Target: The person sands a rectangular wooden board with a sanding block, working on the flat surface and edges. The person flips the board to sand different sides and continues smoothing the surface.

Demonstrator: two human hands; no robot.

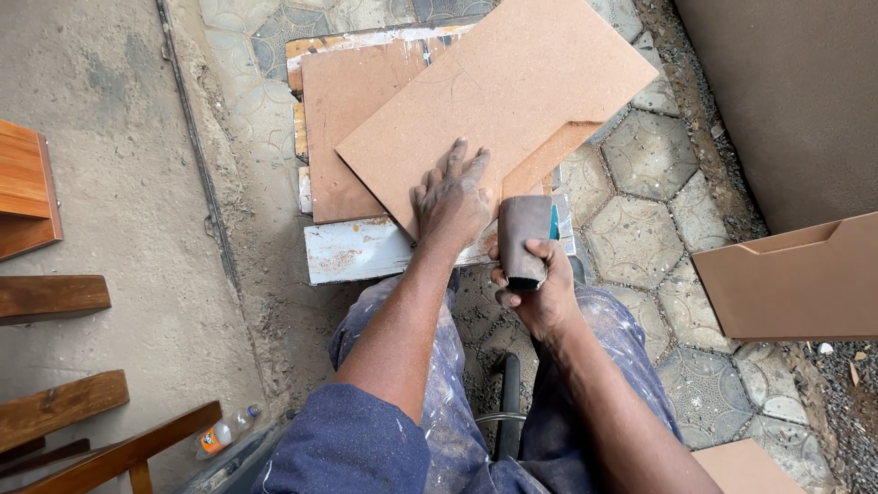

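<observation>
My left hand (453,197) lies flat, fingers spread, on the near corner of a tan fibreboard panel (512,87) that is turned at an angle. This panel rests on a second brown board (343,101) and a white, paint-worn plank (352,252). My right hand (540,284) is closed around a folded piece of brown sandpaper (523,233), held upright at the panel's near edge, just right of my left hand. My legs in dusty blue trousers are below.
Cut brown board pieces lie at the right (796,279) and bottom right (745,467). Wooden parts (27,187) sit along the left edge. A plastic bottle (224,432) lies on the ground at lower left. Patterned paving (640,220) surrounds the boards.
</observation>
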